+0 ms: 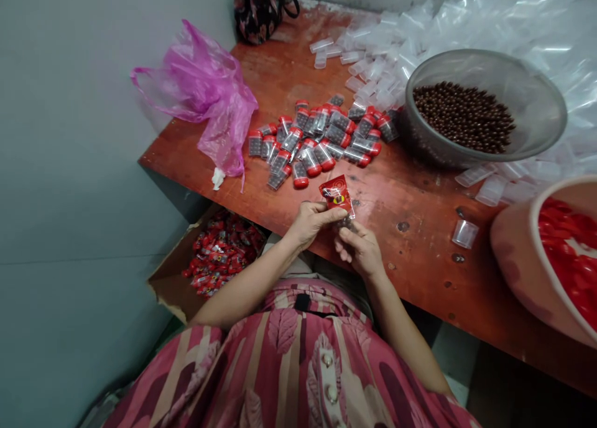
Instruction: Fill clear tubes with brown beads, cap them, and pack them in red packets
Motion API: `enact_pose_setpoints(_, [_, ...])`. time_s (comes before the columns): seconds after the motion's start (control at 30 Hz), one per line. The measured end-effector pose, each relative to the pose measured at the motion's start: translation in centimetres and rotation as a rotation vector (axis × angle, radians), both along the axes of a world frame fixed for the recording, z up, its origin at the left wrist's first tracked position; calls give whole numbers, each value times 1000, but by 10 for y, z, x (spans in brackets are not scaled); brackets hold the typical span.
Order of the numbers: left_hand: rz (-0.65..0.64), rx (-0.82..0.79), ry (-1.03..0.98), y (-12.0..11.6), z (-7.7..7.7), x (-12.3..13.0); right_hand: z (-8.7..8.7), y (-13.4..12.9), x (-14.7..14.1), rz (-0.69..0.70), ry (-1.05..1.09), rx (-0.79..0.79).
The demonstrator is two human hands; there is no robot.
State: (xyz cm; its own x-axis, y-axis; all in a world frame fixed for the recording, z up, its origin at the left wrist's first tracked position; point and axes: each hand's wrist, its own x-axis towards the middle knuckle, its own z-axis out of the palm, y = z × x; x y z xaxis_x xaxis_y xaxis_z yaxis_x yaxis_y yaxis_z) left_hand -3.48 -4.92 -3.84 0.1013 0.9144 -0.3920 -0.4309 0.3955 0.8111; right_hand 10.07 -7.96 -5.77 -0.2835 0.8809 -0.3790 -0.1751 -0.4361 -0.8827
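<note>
A small red printed packet [336, 190] is pinched in my left hand [308, 224], held just over the table's front edge. My right hand [362, 249] meets it from below, its thumb and fingers closed on a small clear tube of dark balls [345, 223] at the packet's lower end. Fingers cover much of the tube, so I cannot tell how far inside the packet it sits. Beyond my hands lies a loose pile of red-capped tubes [310, 143] filled with dark balls.
A grey bowl of brown balls [466, 120] stands at the right, near many clear empty tubes [387, 61]. A pink tub [517, 260] holds red caps. At left are a pink plastic bag [205, 86] and, below the table [280, 61], a carton of red packets [224, 254].
</note>
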Motion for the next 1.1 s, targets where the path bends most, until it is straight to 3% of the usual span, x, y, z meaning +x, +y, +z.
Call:
enact_pose_setpoints(0.2, [-70, -16, -33, -8, -2, -1, 0, 2, -2, -29, -76, 41])
enact_pose_setpoints(0.37, [-165, 12, -123, -19, 1, 3, -1, 3, -5, -36, -11, 58])
enact_pose_setpoints(0.43, [-141, -23, -145, -20, 3, 1, -2, 2, -4, -6, 40, 67])
enact_pose_setpoints(0.6, [70, -70, -191, -22, 3, -9, -2, -1, -3, 11, 177, 54])
enact_pose_setpoints(0.83, [15, -20, -219, -40, 8, -7, 0, 0, -21, -53, 118, 44])
enact_pose_setpoints(0.93, [164, -14, -232, -56, 8, -22, 3, -2, -26, -31, 122, 35])
enact_pose_setpoints(1.03, [502, 4, -195, -78, 1, -50, 4, 1, -20, -59, 89, 69])
enact_pose_setpoints(1.1, [647, -8, -89, -90, -7, -65, 4, 5, -11, -105, 33, 105])
